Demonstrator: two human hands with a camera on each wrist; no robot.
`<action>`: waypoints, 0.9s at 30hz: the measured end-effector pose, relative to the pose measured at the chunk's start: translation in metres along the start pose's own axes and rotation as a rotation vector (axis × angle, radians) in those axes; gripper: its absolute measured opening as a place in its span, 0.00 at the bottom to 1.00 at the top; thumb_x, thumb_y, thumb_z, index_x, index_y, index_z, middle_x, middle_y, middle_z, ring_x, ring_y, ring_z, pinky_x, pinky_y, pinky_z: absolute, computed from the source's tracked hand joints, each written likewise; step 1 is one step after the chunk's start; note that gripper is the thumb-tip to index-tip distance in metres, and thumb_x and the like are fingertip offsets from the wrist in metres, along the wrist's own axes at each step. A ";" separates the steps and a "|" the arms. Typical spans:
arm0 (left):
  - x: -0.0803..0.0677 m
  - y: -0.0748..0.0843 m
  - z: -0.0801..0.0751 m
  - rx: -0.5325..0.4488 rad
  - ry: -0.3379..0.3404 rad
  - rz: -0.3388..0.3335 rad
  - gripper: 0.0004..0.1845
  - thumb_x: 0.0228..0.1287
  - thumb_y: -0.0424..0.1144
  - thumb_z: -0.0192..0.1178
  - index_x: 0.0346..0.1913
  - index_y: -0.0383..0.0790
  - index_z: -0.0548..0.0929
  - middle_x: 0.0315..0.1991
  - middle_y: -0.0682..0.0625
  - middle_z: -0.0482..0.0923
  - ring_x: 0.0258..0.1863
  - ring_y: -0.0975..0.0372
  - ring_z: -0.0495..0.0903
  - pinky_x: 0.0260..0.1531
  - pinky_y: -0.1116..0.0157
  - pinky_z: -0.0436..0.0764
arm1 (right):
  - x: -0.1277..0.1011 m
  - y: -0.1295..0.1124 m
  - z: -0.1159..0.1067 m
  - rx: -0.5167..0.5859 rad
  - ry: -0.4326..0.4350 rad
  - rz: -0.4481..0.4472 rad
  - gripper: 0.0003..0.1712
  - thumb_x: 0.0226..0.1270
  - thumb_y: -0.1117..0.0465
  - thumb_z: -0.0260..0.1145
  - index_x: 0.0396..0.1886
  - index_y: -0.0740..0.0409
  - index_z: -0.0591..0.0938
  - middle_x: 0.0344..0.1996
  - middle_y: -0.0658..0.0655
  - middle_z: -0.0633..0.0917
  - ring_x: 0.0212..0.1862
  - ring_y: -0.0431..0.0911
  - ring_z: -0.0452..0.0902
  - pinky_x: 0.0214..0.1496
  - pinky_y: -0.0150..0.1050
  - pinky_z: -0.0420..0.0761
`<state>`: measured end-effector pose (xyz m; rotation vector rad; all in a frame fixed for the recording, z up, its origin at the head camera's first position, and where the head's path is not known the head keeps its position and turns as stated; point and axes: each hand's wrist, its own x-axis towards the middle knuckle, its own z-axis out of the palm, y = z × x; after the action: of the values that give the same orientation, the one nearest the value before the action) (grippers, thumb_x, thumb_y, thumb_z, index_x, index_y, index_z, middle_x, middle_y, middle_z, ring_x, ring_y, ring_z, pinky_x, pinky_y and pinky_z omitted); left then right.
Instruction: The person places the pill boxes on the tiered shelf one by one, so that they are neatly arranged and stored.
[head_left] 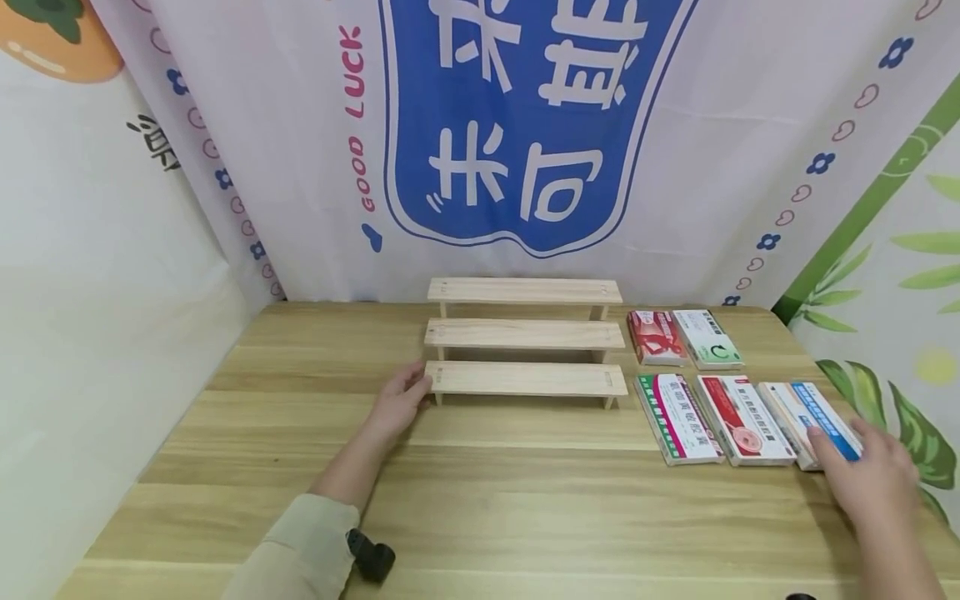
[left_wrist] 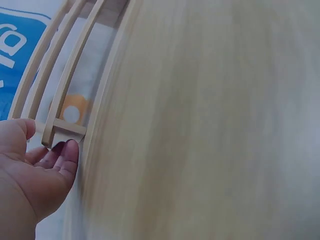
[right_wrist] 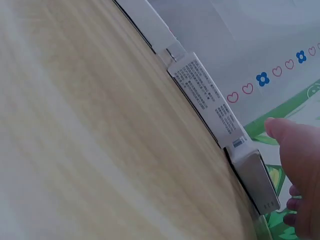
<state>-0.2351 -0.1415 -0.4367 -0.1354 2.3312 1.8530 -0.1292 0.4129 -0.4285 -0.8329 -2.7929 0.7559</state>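
Head view: right hand [head_left: 870, 479] touches blue box [head_left: 821, 419].

Head view: from above and in front, facing the rack [head_left: 525, 337] across the table [head_left: 480, 500]. Left-wrist view: close at the rack's [left_wrist: 65, 85] left end. Right-wrist view: low, close, right of the rack, along the boxes [right_wrist: 210, 95].

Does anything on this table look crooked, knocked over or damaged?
Nothing stands out. The three-step wooden rack stands level, with the left hand touching its lowest step. Five medicine boxes lie flat in two fairly tidy rows to its right, none crushed or torn; the right hand rests on the blue-striped box.
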 end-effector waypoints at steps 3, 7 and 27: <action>0.003 -0.002 0.002 -0.043 0.018 -0.001 0.25 0.63 0.41 0.46 0.63 0.44 0.57 0.59 0.47 0.63 0.51 0.57 0.70 0.47 0.65 0.75 | 0.003 0.003 0.000 -0.029 -0.019 0.044 0.53 0.53 0.31 0.46 0.66 0.61 0.43 0.62 0.76 0.39 0.61 0.73 0.34 0.54 0.67 0.48; 0.006 -0.005 0.004 -0.095 0.042 -0.007 0.24 0.62 0.38 0.46 0.62 0.45 0.60 0.58 0.48 0.65 0.48 0.59 0.72 0.44 0.67 0.77 | 0.007 0.008 0.002 -0.071 -0.053 0.065 0.55 0.51 0.29 0.45 0.66 0.61 0.41 0.61 0.79 0.40 0.59 0.74 0.37 0.53 0.68 0.49; 0.003 -0.013 0.004 -0.216 0.045 0.028 0.23 0.62 0.33 0.45 0.61 0.44 0.61 0.54 0.46 0.68 0.42 0.61 0.73 0.41 0.72 0.77 | 0.004 0.023 0.006 -0.128 -0.104 -0.049 0.55 0.52 0.31 0.48 0.64 0.68 0.44 0.59 0.80 0.46 0.58 0.73 0.42 0.51 0.67 0.53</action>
<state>-0.2351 -0.1404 -0.4507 -0.1728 2.1645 2.1332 -0.1233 0.4290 -0.4453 -0.7631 -2.9696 0.6357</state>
